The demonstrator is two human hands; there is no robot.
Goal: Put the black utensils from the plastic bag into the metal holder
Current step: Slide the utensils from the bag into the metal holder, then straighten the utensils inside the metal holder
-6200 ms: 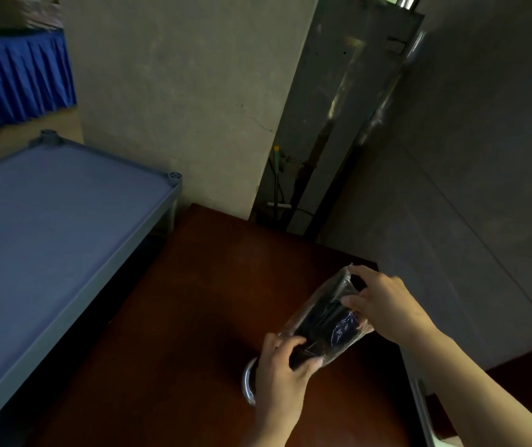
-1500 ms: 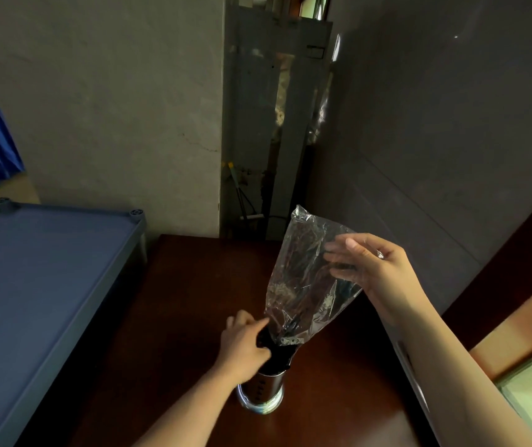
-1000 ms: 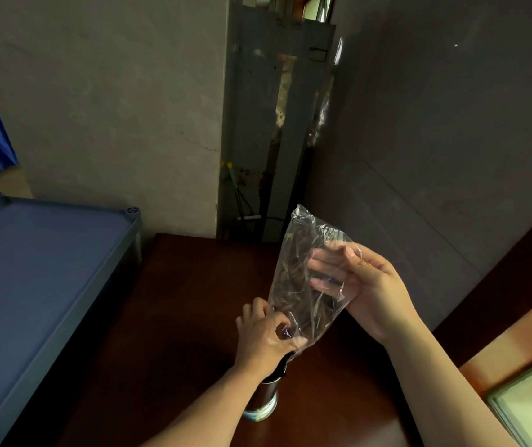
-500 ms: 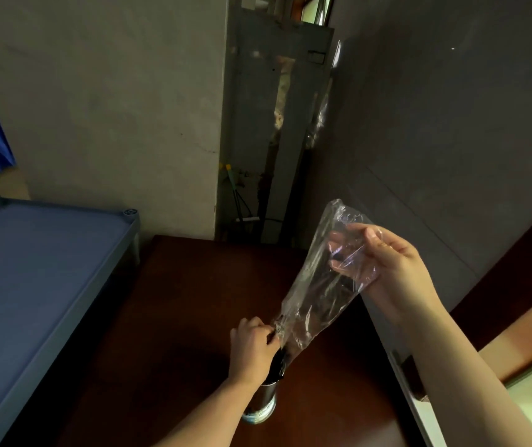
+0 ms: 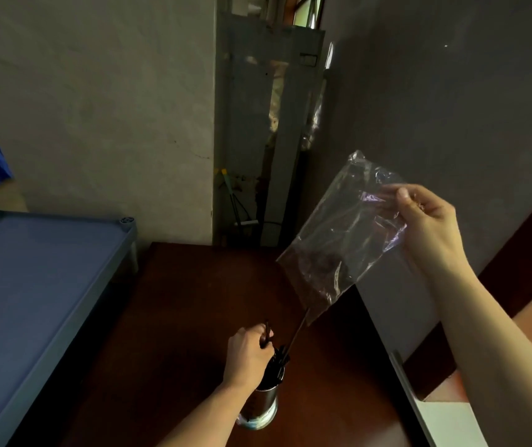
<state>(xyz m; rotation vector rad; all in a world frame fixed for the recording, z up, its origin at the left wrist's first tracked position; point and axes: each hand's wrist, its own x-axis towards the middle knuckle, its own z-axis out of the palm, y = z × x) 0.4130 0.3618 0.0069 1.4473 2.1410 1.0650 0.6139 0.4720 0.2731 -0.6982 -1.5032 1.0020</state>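
A round metal holder (image 5: 263,409) stands upright on the dark brown table (image 5: 168,333). Black utensils (image 5: 278,362) stick up out of its top. My left hand (image 5: 247,358) is closed around the tops of these utensils, right above the holder. My right hand (image 5: 429,227) holds a clear plastic bag (image 5: 342,240) up in the air by its upper end, to the right of and above the holder. The bag hangs slanted with its mouth pointing down toward the holder. One thin black utensil (image 5: 298,332) spans from the bag's lower corner to the holder.
A blue-topped grey table (image 5: 32,279) stands to the left, with a gap between it and the brown table. Grey walls and a metal panel (image 5: 258,130) rise behind. The brown table's right edge runs beside a light ledge (image 5: 419,408).
My right hand has lifted the bag up and to the right, away from the holder. The bag's mouth has come off my left hand, which stays on the utensils in the holder.
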